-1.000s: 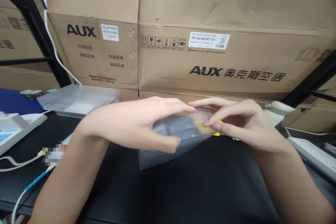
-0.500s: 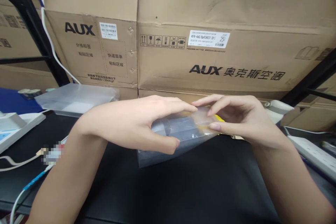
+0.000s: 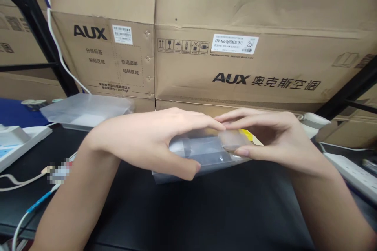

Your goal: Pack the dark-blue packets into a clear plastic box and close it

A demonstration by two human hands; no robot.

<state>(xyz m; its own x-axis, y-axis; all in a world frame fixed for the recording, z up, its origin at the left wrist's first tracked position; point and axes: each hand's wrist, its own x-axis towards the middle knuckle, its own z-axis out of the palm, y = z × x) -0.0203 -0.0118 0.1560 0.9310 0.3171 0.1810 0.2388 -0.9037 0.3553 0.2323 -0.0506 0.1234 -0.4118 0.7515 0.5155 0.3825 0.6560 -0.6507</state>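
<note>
A clear plastic box [image 3: 206, 149] is tilted above the black table [image 3: 188, 219], between my two hands. My left hand [image 3: 156, 137] grips it from the left, thumb along the near side and fingers over the top. At the box's right end, my right hand [image 3: 265, 131] has its thumb on the near edge and its fingers over the far side, around a translucent end flap [image 3: 234, 139]. Something yellow [image 3: 246, 134] shows behind that end, mostly hidden by my right hand. What the box contains, if anything, I cannot make out.
Large cardboard cartons [image 3: 235, 62] stand along the back. A translucent plastic tray [image 3: 85, 110] lies at the back left. White power strips [image 3: 20, 145] sit at both sides, with a cable [image 3: 38, 202] at front left. A white object [image 3: 313, 121] stands behind my right wrist.
The right end of the box has dipped slightly. My right thumb has moved a little down, and its fingers have shifted from the flap's face toward the far edge. My left hand keeps its grip.
</note>
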